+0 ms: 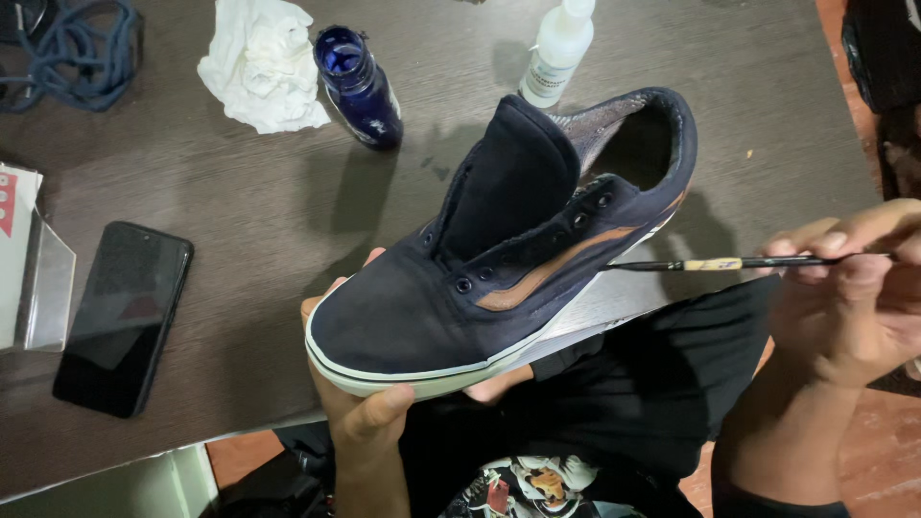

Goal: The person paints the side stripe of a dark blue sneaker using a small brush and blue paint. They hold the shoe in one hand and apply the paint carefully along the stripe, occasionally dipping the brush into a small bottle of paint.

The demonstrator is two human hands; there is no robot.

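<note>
My left hand (369, 408) grips a dark navy lace-less sneaker (480, 278) from underneath, toe toward me, tongue standing up. The shoe has a white sole and a brownish side stripe (556, 269). My right hand (854, 288) pinches a thin black paintbrush (729, 263) held level, its tip touching the side of the shoe near the stripe's rear end.
On the dark table stand an open blue bottle (357, 84), a white squeeze bottle (556, 53) and a crumpled white cloth (261, 62). A black phone (123, 317) lies at left beside a clear box (38, 278). Blue laces (72, 53) sit far left.
</note>
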